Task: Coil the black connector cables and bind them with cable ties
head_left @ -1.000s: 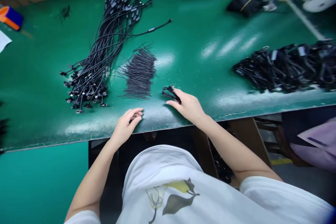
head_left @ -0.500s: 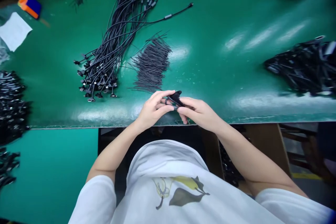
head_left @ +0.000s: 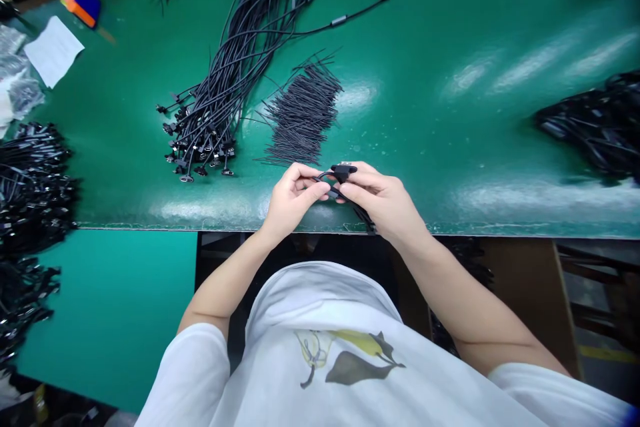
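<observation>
- I see the black cable held near the front edge of the bench.
- Left hand: fingers pinching it.
- Right hand: fingers closed on it too, exact grip unclear to me.
- Just beyond: thin black strips.

My left grip, empty and apart a second ago, now meets my right grip at the front of the worktop, and both pinch the black cable that only the right one carries then. Since half a second ago, the plug's metal end turns up into sight above the right fingers, and strands now trail below them. My view swings left: the plastic bags and a cable pile come into frame, the white roll drops out, and the right-hand cable heap slides toward the frame's edge.
</observation>
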A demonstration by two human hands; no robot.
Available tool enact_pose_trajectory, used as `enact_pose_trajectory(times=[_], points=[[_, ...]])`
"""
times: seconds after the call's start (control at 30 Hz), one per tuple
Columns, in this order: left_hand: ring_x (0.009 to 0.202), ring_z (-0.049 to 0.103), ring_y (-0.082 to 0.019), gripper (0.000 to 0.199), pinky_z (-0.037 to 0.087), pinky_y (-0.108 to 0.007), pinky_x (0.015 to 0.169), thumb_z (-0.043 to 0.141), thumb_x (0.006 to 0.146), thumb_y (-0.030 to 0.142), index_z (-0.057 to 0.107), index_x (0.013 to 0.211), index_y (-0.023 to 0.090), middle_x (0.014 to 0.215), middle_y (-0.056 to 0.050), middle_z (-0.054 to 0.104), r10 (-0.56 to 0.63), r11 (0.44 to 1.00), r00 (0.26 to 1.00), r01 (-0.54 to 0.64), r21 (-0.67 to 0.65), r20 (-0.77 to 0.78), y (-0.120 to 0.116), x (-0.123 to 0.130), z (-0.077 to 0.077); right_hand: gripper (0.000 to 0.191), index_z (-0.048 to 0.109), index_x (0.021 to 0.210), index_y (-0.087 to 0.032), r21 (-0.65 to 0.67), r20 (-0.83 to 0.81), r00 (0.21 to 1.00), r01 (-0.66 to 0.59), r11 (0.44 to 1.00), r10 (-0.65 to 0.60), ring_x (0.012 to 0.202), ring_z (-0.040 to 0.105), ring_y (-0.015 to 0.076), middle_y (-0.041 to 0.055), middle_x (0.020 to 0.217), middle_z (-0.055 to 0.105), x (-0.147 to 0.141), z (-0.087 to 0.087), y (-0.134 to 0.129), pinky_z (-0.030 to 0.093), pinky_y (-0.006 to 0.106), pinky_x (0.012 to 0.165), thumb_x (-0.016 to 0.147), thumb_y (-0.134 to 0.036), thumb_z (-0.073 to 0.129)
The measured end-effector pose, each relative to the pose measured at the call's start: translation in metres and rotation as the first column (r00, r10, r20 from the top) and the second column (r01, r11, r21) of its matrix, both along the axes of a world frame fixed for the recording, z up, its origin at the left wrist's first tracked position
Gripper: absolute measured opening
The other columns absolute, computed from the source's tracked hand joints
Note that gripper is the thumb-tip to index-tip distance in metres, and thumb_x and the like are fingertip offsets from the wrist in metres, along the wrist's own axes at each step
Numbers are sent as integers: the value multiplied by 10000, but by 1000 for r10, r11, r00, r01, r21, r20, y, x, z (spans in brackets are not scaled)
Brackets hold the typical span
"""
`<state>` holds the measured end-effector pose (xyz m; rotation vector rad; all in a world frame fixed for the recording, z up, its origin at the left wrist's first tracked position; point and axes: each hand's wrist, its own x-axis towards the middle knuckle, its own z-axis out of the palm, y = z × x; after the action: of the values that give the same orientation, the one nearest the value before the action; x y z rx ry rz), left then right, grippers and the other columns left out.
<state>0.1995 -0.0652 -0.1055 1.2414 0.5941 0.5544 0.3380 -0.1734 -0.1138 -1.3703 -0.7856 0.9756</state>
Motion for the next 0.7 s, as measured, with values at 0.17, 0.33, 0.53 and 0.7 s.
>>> enact_pose_trajectory(times=[0.17, 0.33, 0.53, 0.7], points=[[794, 652, -93, 403, 567, -235, 761, 783, 783, 465, 621, 1019, 182, 969, -25, 685, -64, 998, 998, 64, 27, -26, 1, -5, -2, 401, 777, 1063, -253, -25, -121, 989, -91, 996, 87, 1064, 657, 233, 38, 1089, 728, 13, -4, 0, 503, 409, 1032, 758, -513, 783], [964, 649, -118, 492, 524, -258, 893, 823, 752, 416, 598, 1137, 208, 1092, -37, 681, -39, 999, 999, 39, 35, 15, 7, -4, -6, 370, 755, 1149, -293, 19, -9, 997, -75, 997, 75, 1239, 596, 231, 18, 1271, 684, 14, -3, 3, 394, 402, 1160, 894, -535, 643], [890, 644, -119, 436, 511, -242, 806, 816, 748, 442, 610, 1039, 191, 984, -30, 685, -88, 996, 996, 88, 20, -17, 7, -5, -6, 326, 751, 1040, -266, 141, 69, 994, -91, 986, 82, 1119, 649, 236, 40, 1144, 714, 13, -5, 10, 527, 405, 997, 789, -473, 773], [818, 634, -108, 426, 495, -220, 717, 815, 749, 436, 651, 1048, 182, 919, -22, 685, -123, 992, 992, 123, 1, -36, 8, -8, -10, 156, 726, 978, -241, 220, 651, 749, -31, 975, -123, 1024, 658, 233, 77, 1067, 705, 5, 10, 4, 533, 438, 951, 869, -350, 706]])
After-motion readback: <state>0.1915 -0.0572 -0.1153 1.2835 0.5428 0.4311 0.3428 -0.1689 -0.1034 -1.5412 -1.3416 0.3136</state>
